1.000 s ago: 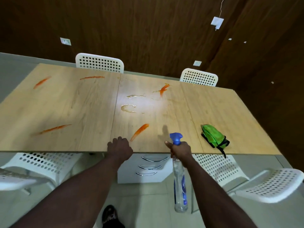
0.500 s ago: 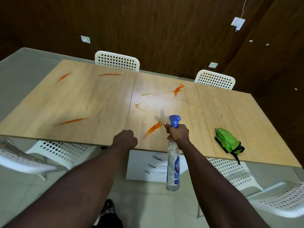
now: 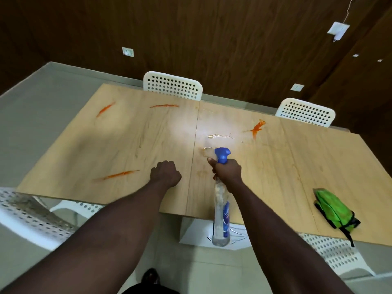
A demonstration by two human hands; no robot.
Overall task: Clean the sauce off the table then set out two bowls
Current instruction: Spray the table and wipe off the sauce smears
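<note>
Head view: my right hand (image 3: 228,171) is wrapped round the neck of the spray bottle (image 3: 220,217), thumb up by the blue nozzle, clear body hanging down past the near edge of the table (image 3: 148,145). My left hand (image 3: 165,174) is curled into a fist over the wood, holding nothing. Sauce on the tabletop: one orange streak (image 3: 118,175) at 9 o'clock from my left hand, two far streaks (image 3: 105,108) at 10 and 12 o'clock, one smear (image 3: 257,128) at 1 o'clock from the nozzle. A clear wet trail (image 3: 219,136) lies just beyond the nozzle. Green cloth (image 3: 333,211) at 4 o'clock from my right hand, near the table's edge. No bowls in view.
</note>
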